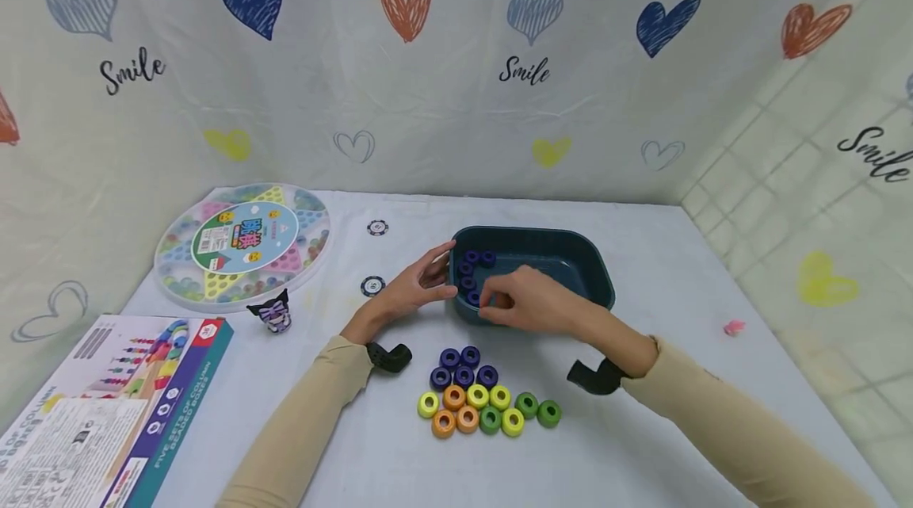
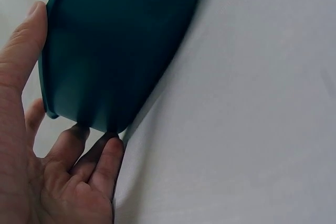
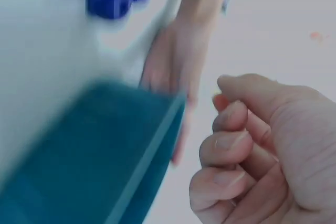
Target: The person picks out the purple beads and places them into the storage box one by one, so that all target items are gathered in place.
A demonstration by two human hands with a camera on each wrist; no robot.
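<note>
A dark teal plastic basin stands on the table, with several purple beads along the left side of its floor. My left hand grips the basin's left end, thumb and fingers spread around it; in the left wrist view its fingertips meet the end wall near the base. Over the basin's near left corner is my right hand, just beside the purple beads. Its fingers curl in and the thumb tip meets the index finger in the right wrist view, where no bead shows between them.
Nearer than the basin lie more purple beads, with yellow, orange and green ones. To the left are a round Chinese checkers board, a cat-eared clip, two chips and a boxed bead set. A pink piece lies far right.
</note>
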